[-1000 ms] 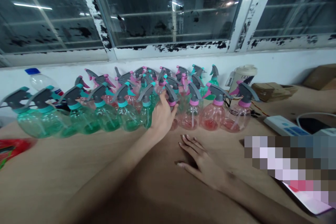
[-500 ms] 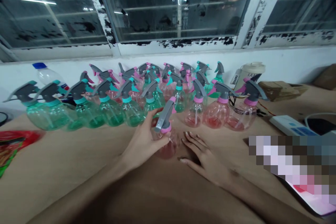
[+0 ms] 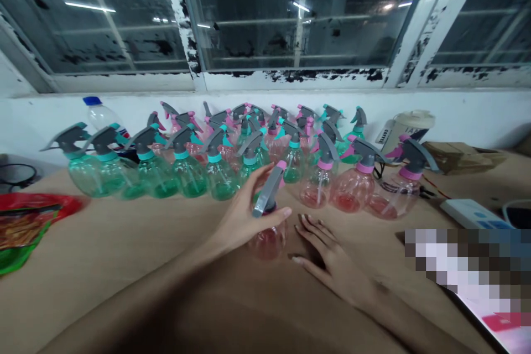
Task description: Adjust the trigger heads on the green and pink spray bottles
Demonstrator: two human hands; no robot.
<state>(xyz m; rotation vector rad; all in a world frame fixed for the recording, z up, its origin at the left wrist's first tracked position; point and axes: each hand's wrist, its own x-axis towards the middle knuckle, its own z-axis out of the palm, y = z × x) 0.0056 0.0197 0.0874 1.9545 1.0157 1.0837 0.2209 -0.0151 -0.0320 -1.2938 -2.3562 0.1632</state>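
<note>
My left hand (image 3: 244, 213) is wrapped around the neck of a pink spray bottle (image 3: 269, 240), its thumb across the front of the collar. The bottle stands upright on the table, with a grey trigger head tipped in pink. To its right, my right hand (image 3: 332, 260) lies on the tabletop with fingers apart, holding nothing. Behind them, green spray bottles (image 3: 191, 174) line up on the left and pink spray bottles (image 3: 352, 191) on the right, each with a grey head. More spray bottles crowd behind, partly hidden.
A clear blue-capped bottle (image 3: 99, 116) stands back left, and a red and green packet (image 3: 29, 227) lies at the left edge. On the right are a pale cup (image 3: 409, 127), a brown cardboard box (image 3: 460, 157), a white power strip (image 3: 468, 213) and a partly blurred-out phone-like screen (image 3: 493, 310).
The whole view has shifted, so things sit further right. My left thumb has moved up across the pink bottle's collar; my right hand rests much as before.
</note>
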